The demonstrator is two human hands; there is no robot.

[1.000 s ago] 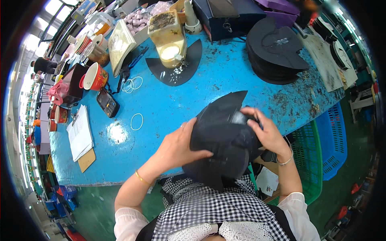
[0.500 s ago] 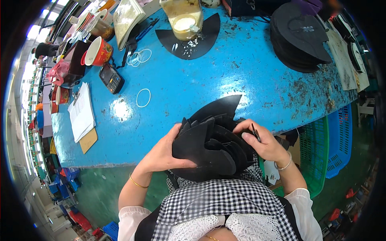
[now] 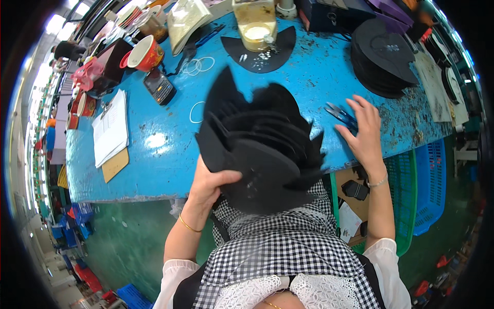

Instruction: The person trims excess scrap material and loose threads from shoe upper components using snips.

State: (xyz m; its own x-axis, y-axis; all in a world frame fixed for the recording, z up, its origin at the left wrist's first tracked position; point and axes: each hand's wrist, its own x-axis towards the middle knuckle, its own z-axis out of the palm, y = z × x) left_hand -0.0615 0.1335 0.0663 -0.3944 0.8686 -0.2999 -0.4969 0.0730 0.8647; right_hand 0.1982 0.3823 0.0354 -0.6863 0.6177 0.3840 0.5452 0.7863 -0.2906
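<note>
My left hand (image 3: 206,180) is closed on a fanned bundle of curved black sheet pieces (image 3: 265,165), its thumb pressed on the front piece. The bundle is held up in front of the checked apron, over the near edge of the blue table (image 3: 170,175); motion blurs its edges. My right hand (image 3: 366,129) is over the table to the right, fingers and thumb apart. Just beside it, between thumb and fingers, lies a pair of small snips (image 3: 341,114) with blue on it. Whether the fingers touch the snips is hard to see.
A stack of black curved pieces (image 3: 383,62) stands at the far right. At the back, a glue container (image 3: 254,20) sits on a black piece. To the left are a handheld device (image 3: 159,87), a red cup (image 3: 146,54) and a clipboard (image 3: 110,131). Green (image 3: 404,201) and blue baskets (image 3: 431,190) stand right.
My right hand has left the bundle and moved out to the right, where the snips now lie. My left hand has lifted the bundle, which has swung upright and fanned out.
</note>
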